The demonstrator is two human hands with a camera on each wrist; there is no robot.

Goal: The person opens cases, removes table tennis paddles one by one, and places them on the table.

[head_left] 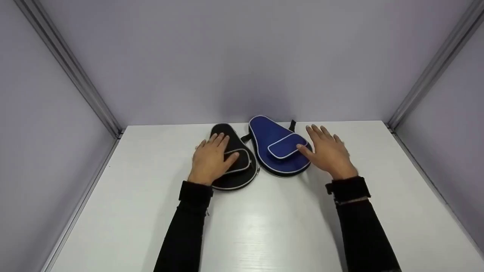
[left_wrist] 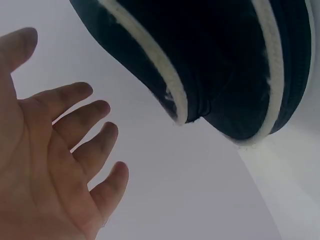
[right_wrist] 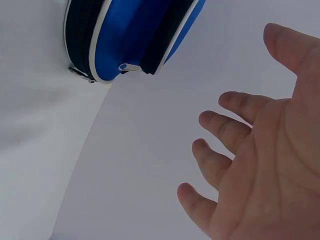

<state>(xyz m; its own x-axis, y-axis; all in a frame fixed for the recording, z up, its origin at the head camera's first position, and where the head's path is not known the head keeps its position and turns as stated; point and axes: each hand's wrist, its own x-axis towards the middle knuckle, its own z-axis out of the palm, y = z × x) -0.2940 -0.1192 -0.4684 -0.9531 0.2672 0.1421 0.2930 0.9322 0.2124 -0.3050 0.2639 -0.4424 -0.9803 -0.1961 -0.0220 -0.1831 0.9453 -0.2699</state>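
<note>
Two table tennis paddle cases lie side by side on the white table. The black case (head_left: 235,181) has pale piping and a small front pocket; my left hand (head_left: 210,160) overlaps it in the head view, fingers extended. In the left wrist view that palm (left_wrist: 45,165) faces the camera with nothing in it, apart from the dark case (left_wrist: 225,65). My right hand (head_left: 328,153) is at the right edge of the blue case (head_left: 270,132), its thumb overlapping the pocket. The right wrist view shows spread fingers (right_wrist: 227,127) holding nothing, away from the blue case (right_wrist: 122,40) and its zipper pull.
The white table (head_left: 245,234) extends toward me and to both sides. A pale back wall (head_left: 249,60) rises right behind the cases, and side panels (head_left: 45,132) stand at left and right. Black straps (head_left: 292,125) stick out from beside the blue case.
</note>
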